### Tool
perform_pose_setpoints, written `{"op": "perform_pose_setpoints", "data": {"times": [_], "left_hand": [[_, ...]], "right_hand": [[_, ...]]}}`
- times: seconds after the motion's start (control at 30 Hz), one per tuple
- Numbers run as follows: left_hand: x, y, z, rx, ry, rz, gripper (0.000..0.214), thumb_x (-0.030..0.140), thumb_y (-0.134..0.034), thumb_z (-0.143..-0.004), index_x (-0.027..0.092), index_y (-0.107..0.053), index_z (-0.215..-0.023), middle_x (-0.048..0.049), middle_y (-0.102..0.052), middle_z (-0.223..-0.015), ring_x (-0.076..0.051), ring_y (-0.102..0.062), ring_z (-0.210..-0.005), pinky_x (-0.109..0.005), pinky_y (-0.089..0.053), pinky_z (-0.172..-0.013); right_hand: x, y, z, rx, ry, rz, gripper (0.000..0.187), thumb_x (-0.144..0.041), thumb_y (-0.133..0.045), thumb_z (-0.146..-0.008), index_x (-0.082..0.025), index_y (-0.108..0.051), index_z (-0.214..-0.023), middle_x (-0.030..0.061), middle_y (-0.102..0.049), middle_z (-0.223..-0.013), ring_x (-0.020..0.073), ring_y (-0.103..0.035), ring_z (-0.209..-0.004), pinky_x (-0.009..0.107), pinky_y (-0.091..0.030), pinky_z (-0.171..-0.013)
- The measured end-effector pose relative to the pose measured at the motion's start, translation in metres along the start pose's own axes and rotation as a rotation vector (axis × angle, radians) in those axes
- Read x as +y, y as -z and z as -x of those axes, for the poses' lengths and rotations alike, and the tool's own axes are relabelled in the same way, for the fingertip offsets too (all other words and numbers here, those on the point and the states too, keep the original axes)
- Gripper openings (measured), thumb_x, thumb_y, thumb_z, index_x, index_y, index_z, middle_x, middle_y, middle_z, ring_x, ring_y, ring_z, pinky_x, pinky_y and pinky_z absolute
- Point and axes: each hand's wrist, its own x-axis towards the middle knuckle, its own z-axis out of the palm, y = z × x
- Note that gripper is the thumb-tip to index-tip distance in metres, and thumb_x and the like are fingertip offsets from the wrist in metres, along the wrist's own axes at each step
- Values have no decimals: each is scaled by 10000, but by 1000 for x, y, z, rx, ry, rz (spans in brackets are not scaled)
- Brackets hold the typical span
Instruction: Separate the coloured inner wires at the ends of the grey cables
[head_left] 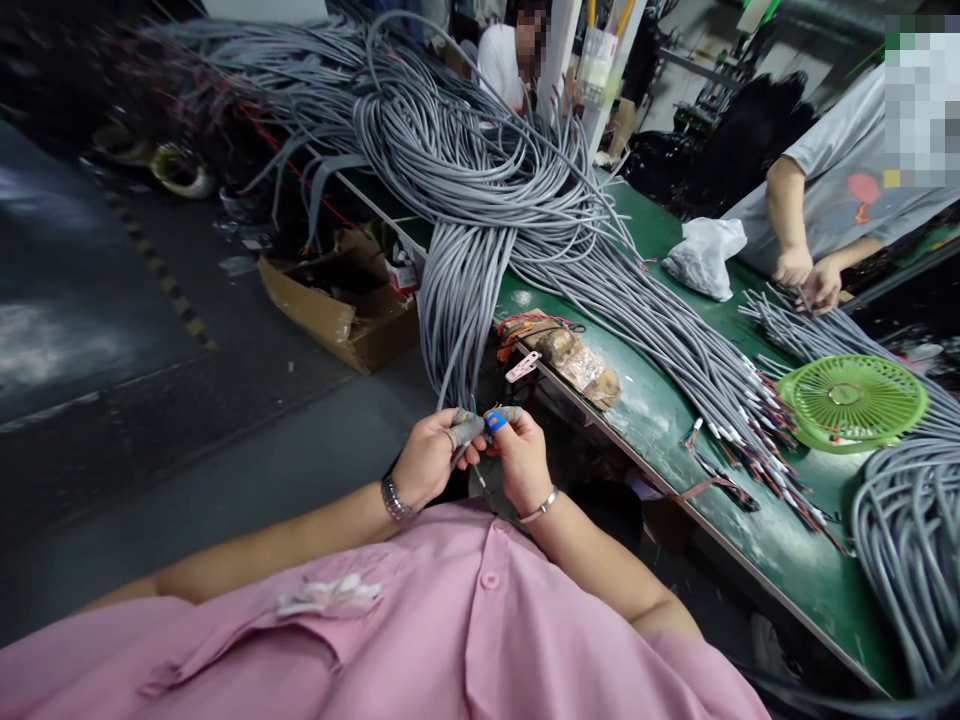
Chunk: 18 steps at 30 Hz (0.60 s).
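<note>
In front of my shirt, my left hand is closed round the end of a grey cable, with grey coverings on its fingertips. Close beside it, my right hand pinches at the thin wires of the same cable end; a blue wrap sits on its thumb. Fine wire tips show between the hands, partly hidden by the fingers. Just above, a thick bundle of grey cables hangs over the table edge towards my hands. A pink clip is at the table edge near my right hand.
The green table carries long grey cables with stripped ends, a taped brown block, a green fan and a white plastic bag. A cardboard box stands on the floor, left. Across the table, a co-worker's hands handle cables.
</note>
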Motion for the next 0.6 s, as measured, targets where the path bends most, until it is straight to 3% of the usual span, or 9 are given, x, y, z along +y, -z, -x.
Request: {"op": "perform_pose_setpoints", "data": {"times": [0.23,0.6], "left_hand": [[-3,2,-8,-52,27,13,147,262,-680,-700,138,-605,-674,-26,-641,-577,-92,-529,-430,-192,-325,-387],[-7,-1,-12,-5,41,41,163,279,-690,-686,146,-601,-717,-17,-646,-586,-94,-535,-435,-191,-328,-392]], "right_hand": [[-5,8,-8,-63,-183,-133,268,-364,-773,-652,-168,-604,-720,-70,-458,-487,60,-382,-431,212,-324,-446],[2,15,-11,3,-121,-94,219,-324,-751,-654,-171,-601,-700,-67,-479,-513,66,-390,-457,213,-325,-453]]}}
